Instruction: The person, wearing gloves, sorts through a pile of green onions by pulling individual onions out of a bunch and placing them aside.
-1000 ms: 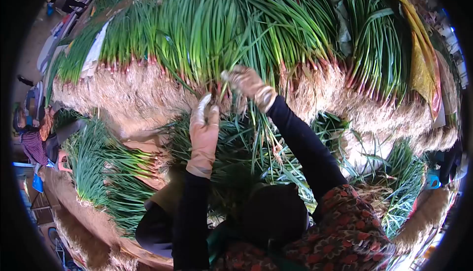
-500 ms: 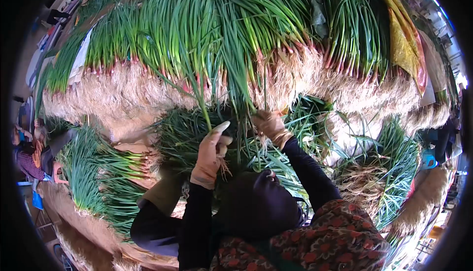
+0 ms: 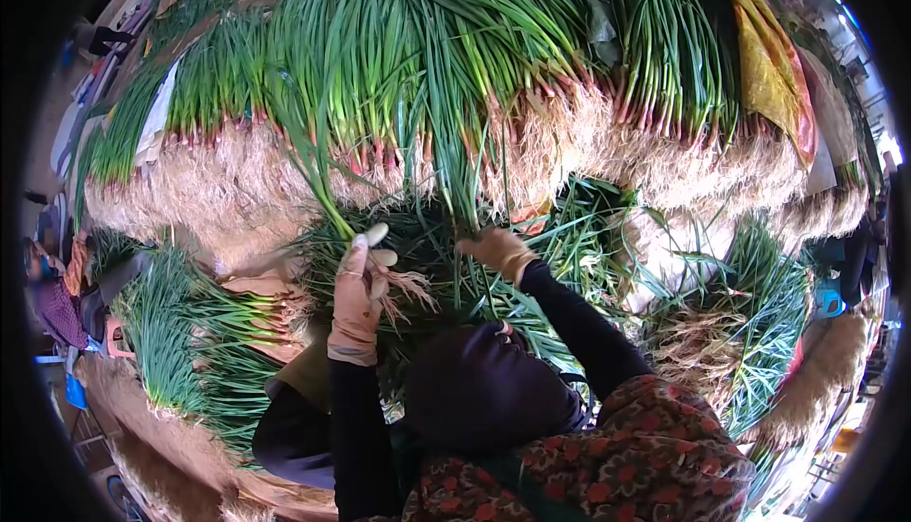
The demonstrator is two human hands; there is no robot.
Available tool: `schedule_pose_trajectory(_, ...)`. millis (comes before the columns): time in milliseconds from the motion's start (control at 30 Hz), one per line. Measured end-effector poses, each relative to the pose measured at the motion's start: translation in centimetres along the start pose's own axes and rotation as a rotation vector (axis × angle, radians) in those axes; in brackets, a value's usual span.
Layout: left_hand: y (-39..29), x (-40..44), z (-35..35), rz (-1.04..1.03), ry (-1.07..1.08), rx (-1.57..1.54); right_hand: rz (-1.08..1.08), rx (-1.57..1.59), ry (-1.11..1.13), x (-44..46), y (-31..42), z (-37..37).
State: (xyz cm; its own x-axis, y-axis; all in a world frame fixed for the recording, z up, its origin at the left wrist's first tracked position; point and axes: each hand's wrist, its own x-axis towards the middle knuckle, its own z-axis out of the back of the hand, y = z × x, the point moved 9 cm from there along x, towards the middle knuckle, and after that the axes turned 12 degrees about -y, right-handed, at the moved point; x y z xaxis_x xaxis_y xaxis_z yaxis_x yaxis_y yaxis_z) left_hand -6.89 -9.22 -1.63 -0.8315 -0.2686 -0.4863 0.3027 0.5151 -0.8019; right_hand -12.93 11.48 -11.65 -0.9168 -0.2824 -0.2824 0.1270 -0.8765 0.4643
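Note:
My left hand (image 3: 357, 287), in a pale glove, is closed around a few green garlic stalks (image 3: 327, 204). Their leaves reach up over the front of the pile, and their thin roots (image 3: 403, 289) stick out on the right of the palm. To the right, my gloved right hand (image 3: 501, 251) has its fingers bent at the lower end of a bunch of dark green leaves (image 3: 457, 185). Those fingertips are partly hidden among the leaves, and the hand seems to pinch them. Loose leaves (image 3: 427, 228) lie beneath both hands.
A long row of green garlic (image 3: 351, 57) lies ahead, pale roots (image 3: 228, 171) toward me. Smaller bundles sit at left (image 3: 166, 323) and right (image 3: 769, 332). Yellow sacking (image 3: 769, 76) covers the row's right end. Another person (image 3: 66, 304) is at the far left.
My left hand has moved left and slightly down with the stalks, whose roots now spread to the right. My right hand has shifted a little left and down.

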Motion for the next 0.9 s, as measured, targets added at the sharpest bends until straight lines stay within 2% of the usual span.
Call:
schedule_pose_trajectory(33, 0.9, 0.0, 0.6, 0.067, -0.092, 0.081, -0.113, 0.076, 0.004, 0.1, -0.4, -1.7)
schedule_pose_trajectory(100, 3.3, 0.6, 1.3, 0.114, -0.039, 0.176, -0.097, 0.021, -0.108, -0.2, 1.2, -3.3)
schedule_pose_trajectory(133, 4.5, 0.8, 1.7, 0.158, -0.041, 0.216, -0.036, 0.008, -0.076, 0.1, 1.7, -4.7)
schedule_pose_trajectory(200, 5.8, 0.7, 2.6, 0.17, -0.057, 0.331, 0.012, 0.123, -0.092, 0.6, 0.1, -5.4)
schedule_pose_trajectory(233, 6.2, 1.1, 3.2, 0.165, -0.081, 0.411, 0.037, 0.177, -0.101, 0.5, 0.1, -3.4)
schedule_pose_trajectory(267, 6.8, 1.8, 3.3, 0.125, -0.052, 0.444, -0.06, 0.545, -0.071, -0.5, -1.4, -1.1)
schedule_pose_trajectory(300, 7.8, 2.7, 3.5, 0.086, -0.022, 0.476, -0.001, 0.923, -0.147, -0.4, -4.8, -0.5)
schedule_pose_trajectory(367, 8.6, 3.1, 2.7, 0.073, 0.01, 0.486, -0.211, 1.377, -0.278, -2.6, -9.9, 2.9)
schedule_pose_trajectory(400, 8.5, 3.0, 1.0, 0.095, 0.014, 0.469, -0.211, 1.229, -0.324, -4.2, -11.7, 4.7)
schedule_pose_trajectory(433, 8.6, 3.2, -0.5, 0.115, 0.017, 0.452, -0.325, 1.455, -0.273, -5.0, -15.8, 3.3)
schedule_pose_trajectory(467, 9.8, 4.1, -1.4, 0.152, 0.048, 0.4, -0.411, 0.994, -0.446, -7.4, -16.5, 6.0)
schedule_pose_trajectory(500, 12.2, 5.9, -1.1, 0.184, -0.027, 0.328, -0.319, 0.724, -0.509, -8.3, -22.3, 3.1)
schedule_pose_trajectory(533, 13.9, 7.0, -1.1, 0.202, -0.099, 0.308, -0.31, -0.025, -0.275, -10.3, -18.0, 7.1)
schedule_pose_trajectory(567, 15.0, 7.9, -1.5, 0.219, -0.171, 0.286, -0.307, -0.373, -0.121, -11.7, -18.5, 6.8)
schedule_pose_trajectory(633, 16.1, 9.5, -2.3, 0.208, -0.285, 0.32, -0.296, -0.399, -0.053, -11.8, -17.3, 7.0)
schedule_pose_trajectory(700, 16.8, 10.8, -3.4, 0.213, -0.227, 0.247, 0.03, -0.314, -0.159, -9.3, -13.2, 6.6)
schedule_pose_trajectory(733, 16.7, 11.2, -3.9, 0.223, -0.168, 0.199, -0.332, 0.022, -0.138, -8.1, -9.9, 9.7)
schedule_pose_trajectory(767, 16.5, 11.5, -4.7, 0.231, -0.108, 0.149, -0.271, 0.194, -0.241, -6.1, -8.3, 9.1)
schedule_pose_trajectory(800, 14.6, 10.4, -5.4, 0.194, -0.121, 0.193, -0.258, 0.255, -0.21, -3.6, -6.5, 8.3)
schedule_pose_trajectory(833, 13.2, 9.7, -5.5, 0.191, -0.106, 0.227, -0.139, 0.326, -0.24, -0.4, -6.5, 5.4)
schedule_pose_trajectory(867, 11.7, 9.0, -4.9, 0.143, -0.11, 0.221, 0.185, 0.152, -0.351, 2.8, -7.3, 0.7)
schedule_pose_trajectory(900, 10.1, 8.2, -4.2, 0.094, -0.115, 0.214, -0.119, 0.285, -0.212, 3.8, -6.9, 0.1)
